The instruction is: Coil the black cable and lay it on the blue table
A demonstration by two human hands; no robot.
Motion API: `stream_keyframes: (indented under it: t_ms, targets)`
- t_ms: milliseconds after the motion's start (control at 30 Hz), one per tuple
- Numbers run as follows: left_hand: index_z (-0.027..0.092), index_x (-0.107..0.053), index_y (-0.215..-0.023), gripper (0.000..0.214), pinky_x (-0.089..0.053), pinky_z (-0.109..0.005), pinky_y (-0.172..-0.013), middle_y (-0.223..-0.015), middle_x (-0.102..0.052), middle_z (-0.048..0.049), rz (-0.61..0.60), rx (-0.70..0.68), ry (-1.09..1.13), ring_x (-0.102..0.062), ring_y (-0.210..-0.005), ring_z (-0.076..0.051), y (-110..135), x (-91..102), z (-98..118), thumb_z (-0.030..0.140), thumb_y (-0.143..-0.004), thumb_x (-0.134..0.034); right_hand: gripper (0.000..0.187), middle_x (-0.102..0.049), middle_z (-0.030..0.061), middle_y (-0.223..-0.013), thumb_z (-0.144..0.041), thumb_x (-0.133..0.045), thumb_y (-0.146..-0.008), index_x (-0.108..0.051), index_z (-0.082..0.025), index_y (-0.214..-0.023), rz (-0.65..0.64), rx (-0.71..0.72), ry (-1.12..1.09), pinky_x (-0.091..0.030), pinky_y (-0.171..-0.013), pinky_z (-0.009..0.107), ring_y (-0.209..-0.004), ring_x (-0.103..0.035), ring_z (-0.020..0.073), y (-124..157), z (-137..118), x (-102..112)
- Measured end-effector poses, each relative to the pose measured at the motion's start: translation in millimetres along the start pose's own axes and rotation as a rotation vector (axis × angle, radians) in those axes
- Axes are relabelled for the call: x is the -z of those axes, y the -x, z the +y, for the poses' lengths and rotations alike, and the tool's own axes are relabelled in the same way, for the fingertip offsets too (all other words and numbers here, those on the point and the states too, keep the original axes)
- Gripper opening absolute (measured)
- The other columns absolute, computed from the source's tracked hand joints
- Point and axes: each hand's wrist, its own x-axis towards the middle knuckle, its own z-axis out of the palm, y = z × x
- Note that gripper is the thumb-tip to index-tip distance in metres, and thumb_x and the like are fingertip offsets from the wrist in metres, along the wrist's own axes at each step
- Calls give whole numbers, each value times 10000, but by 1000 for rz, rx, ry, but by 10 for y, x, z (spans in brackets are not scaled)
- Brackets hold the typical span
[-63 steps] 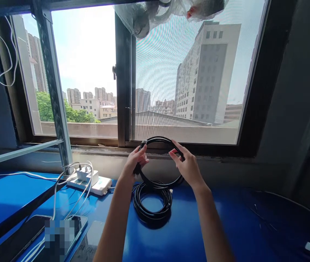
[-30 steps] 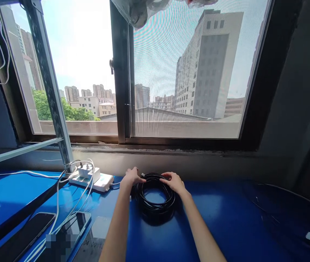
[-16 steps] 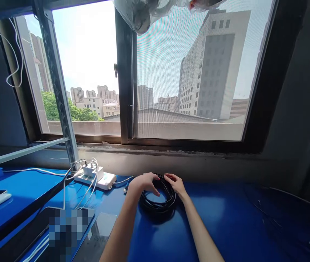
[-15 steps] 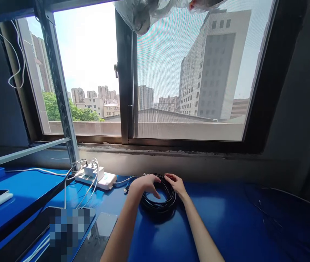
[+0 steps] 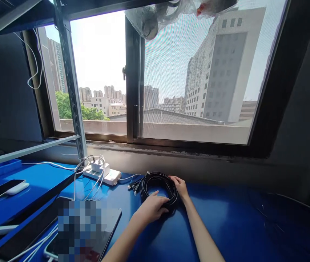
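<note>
A coil of black cable [image 5: 158, 177] lies on the blue tabletop, with its connector ends [image 5: 135, 186] sticking out at the left. My left hand [image 5: 153, 206] holds the near side of the ring, fingers over the strands and one finger reaching into the hollow; the underside of the grip is hidden. At the ring's right side, my right hand [image 5: 180, 186] grips the outer strands with its fingertips, which are partly out of sight behind the coil.
A white power strip [image 5: 113, 177] with chargers and white cords stands left of the coil. Closer lie a dark tablet-like slab [image 5: 113, 222] and a phone [image 5: 51, 247]. A metal shelf post [image 5: 74, 91] rises before the window; a blue tray [image 5: 7, 167] sits far left.
My left hand has moved from the ring's upper left to its near side, uncovering the connector ends. My right hand stays at the right side. The view has shifted left.
</note>
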Motion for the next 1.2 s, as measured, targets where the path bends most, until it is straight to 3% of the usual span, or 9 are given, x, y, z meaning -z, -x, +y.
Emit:
stream_keyframes:
  t_ms: [133, 267, 367, 533, 633, 733, 867, 1000, 1200]
  targets:
    - [169, -605, -1021, 218, -242, -423, -1102, -994, -675, -76, 91, -63, -79, -618, -972, -195, 39, -89, -55, 164, -843, -480, 288, -563, 72, -1125, -342, -521, -885, -564, -156, -1102, -4, 3, 4, -498, -813, 364, -957, -567, 176, 48, -24, 20]
    - [195, -626, -946, 191, -448, -346, -883, -898, -681, -64, 97, -26, -67, -631, -901, -226, 58, -121, -105, 262, -852, -474, 260, -572, 63, -1109, -341, -517, -888, -581, -163, -1065, -18, 13, 13, -496, -819, 355, -956, -568, 174, 84, -57, 18]
    - [208, -649, -920, 232, -474, -322, -780, -872, -681, -65, 111, -16, -34, -630, -867, -242, 71, -121, -117, 308, -856, -450, 281, -571, 72, -1102, -334, -526, -885, -564, -146, -1090, -31, 7, 24, -498, -813, 368, -950, -571, 171, 105, -74, 9]
    - [198, -659, -962, 264, -419, -332, -929, -1022, -659, -72, 179, -14, 28, -578, -1003, -241, 92, -138, -47, 375, -802, -545, 294, -561, 75, -1127, -339, -522, -886, -557, -152, -1110, -9, -20, 31, -495, -822, 374, -967, -566, 179, 138, -85, -1]
    - [208, -634, -993, 275, -335, -347, -1039, -1098, -632, -60, 337, -3, 124, -539, -1073, -207, 102, -157, 9, 386, -817, -520, 299, -556, 76, -1138, -341, -521, -886, -555, -154, -1117, 27, -41, 31, -494, -826, 377, -975, -563, 182, 156, -86, 0]
    - [218, -586, -1078, 295, -251, -376, -1108, -1250, -555, -60, 577, 148, 177, -444, -1225, -193, 97, -149, 1, 295, -866, -396, 297, -552, 76, -1149, -346, -515, -889, -556, -163, -1119, 63, -59, 39, -493, -828, 374, -978, -560, 181, 178, -88, 3]
    - [183, -448, -1257, 418, -161, -412, -1145, -1449, -331, -91, 778, 510, 281, -206, -1383, -219, 68, -105, -104, 269, -851, -395, 305, -550, 76, -1151, -350, -514, -888, -553, -161, -1125, 92, -64, 45, -493, -828, 376, -980, -560, 184, 219, -91, 5]
    - [52, -306, -1327, 554, -198, -469, -1114, -1453, -239, -237, 789, 807, 452, -208, -1374, -298, 41, -89, -173, 286, -837, -415, 295, -563, 70, -1129, -355, -517, -886, -566, -157, -1099, 107, -52, 45, -495, -820, 367, -965, -565, 181, 271, -84, -12]
    - [55, -345, -1296, 527, -278, -404, -1086, -1389, -366, -222, 743, 815, 545, -369, -1297, -274, 34, -119, -145, 279, -825, -421, 277, -674, 76, -987, -414, -544, -786, -701, -208, -883, 170, 10, 30, -475, -829, 347, -974, -599, 231, 306, -83, -15]
